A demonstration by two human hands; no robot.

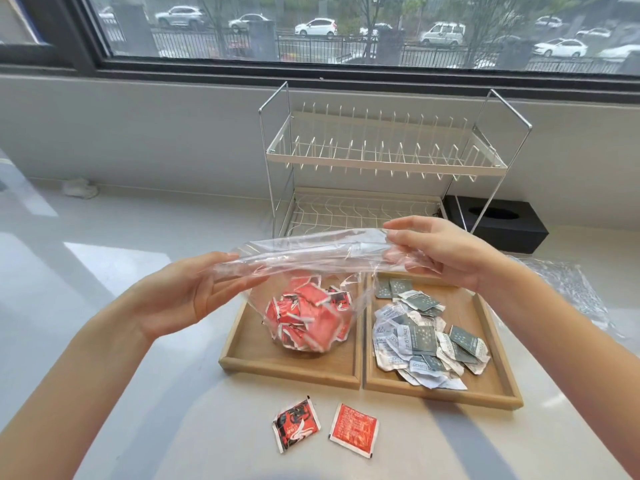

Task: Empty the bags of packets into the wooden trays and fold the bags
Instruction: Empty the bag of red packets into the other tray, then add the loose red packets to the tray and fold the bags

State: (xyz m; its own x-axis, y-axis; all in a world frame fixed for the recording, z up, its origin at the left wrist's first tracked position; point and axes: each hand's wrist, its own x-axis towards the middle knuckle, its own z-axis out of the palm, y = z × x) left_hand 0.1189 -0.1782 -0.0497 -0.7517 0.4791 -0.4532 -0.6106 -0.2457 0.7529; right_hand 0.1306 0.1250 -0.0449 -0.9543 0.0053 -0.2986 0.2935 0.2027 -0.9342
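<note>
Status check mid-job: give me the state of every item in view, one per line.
Left hand: gripping clear bag's rim.
Right hand: gripping clear bag's rim.
Clear bag: held over the left tray, red packets inside.
Left tray: only the bag in it.
Right tray: filled with grey-green packets.
Two red packets: loose on the counter.
Second bag: flat, right of trays.

Likely home kitchen or pantry corner, ground floor beside street. White bench [138,341] under wide dark-framed window [346,29]. Two-tier wire dish rack [381,161] at back, no dishes in it. Black tissue box [498,223] just right of rack. Two wooden trays [356,341] of sachets near front edge. Outside: railing [346,50], trees, parked cars [315,27]. Daylight only, grey wall [138,133] below sill.
</note>
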